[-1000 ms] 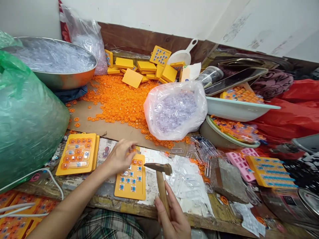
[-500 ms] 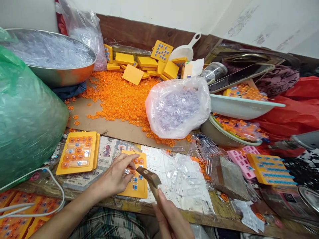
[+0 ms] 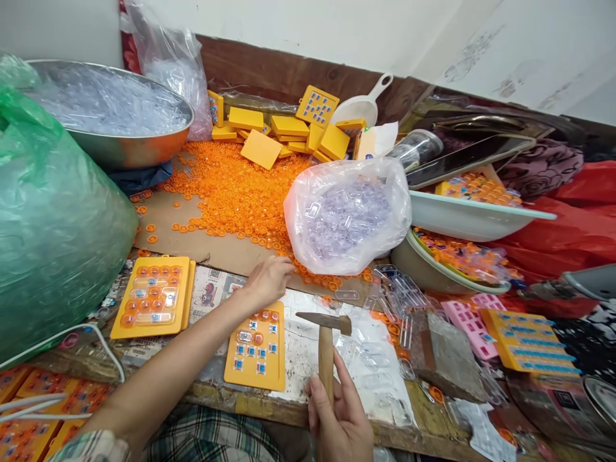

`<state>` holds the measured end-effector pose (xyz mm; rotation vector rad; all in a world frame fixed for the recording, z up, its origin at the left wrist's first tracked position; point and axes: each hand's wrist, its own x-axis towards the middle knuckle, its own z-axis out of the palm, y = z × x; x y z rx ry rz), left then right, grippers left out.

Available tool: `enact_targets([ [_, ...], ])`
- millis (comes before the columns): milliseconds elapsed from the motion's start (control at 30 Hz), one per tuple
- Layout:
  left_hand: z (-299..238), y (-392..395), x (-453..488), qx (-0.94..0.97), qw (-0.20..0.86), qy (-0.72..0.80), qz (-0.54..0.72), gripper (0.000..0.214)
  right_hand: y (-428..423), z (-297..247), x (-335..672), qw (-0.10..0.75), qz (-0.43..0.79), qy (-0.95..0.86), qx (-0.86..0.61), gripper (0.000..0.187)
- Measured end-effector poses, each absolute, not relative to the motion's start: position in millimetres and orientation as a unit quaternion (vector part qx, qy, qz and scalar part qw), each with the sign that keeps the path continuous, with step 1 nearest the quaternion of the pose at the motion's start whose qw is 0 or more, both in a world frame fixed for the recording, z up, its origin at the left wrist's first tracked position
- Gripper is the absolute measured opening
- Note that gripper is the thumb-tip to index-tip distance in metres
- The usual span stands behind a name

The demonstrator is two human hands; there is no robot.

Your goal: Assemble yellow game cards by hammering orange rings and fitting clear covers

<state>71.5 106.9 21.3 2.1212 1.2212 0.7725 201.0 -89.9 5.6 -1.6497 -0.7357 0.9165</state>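
Observation:
My right hand [image 3: 339,410] is wrapped round the wooden handle of a hammer [image 3: 326,353], its metal head raised above the white paper. My left hand [image 3: 270,280] reaches over the bench to the near edge of the orange ring pile [image 3: 240,192], beside the plastic bag. Its fingers are curled together with the tips among the rings; whatever they pinch is hidden. Below the left forearm lies a yellow board [image 3: 255,375] with small blue-centred pieces in it, and orange rings and one clear oval cover in its upper rows. Farther left is a stack of yellow boards [image 3: 153,292], the top one fitted with orange and clear covers.
A white bag of clear pieces [image 3: 346,218] stands behind the white paper [image 3: 303,321]. Loose clear covers [image 3: 394,292] and a stone block [image 3: 447,353] lie right. Yellow boards [image 3: 262,149] are heaped behind. A green bag [image 3: 62,237] and metal bowl [image 3: 129,141] fill the left.
My left hand has left the yellow board and moved up to the orange rings. The hammer has lifted off the board and moved right, its head now level. An orange ring shows beside the clear cover.

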Motion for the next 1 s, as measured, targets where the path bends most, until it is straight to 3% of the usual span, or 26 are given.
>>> enact_targets([
  [133,10,128,88,0.8,0.278,0.47,0.247,0.024,-86,12,199,0.539,0.412,-0.263,-0.686,0.076],
  [400,8,119,76,0.804,0.282,0.47,0.23,0.022,-84,18,197,0.525,0.423,-0.271,-0.687,0.075],
  [600,21,64,37,0.786,0.32,0.458,0.265,0.027,-92,17,202,0.521,0.412,-0.269,-0.698,0.073],
  [800,27,-3,-16,0.7,0.423,0.483,0.314,0.011,-102,6,203,0.486,0.417,-0.321,-0.698,0.061],
  [1000,5,-26,-24,0.717,0.338,0.509,0.335,0.024,-90,-4,194,0.475,0.401,-0.396,-0.676,0.066],
])
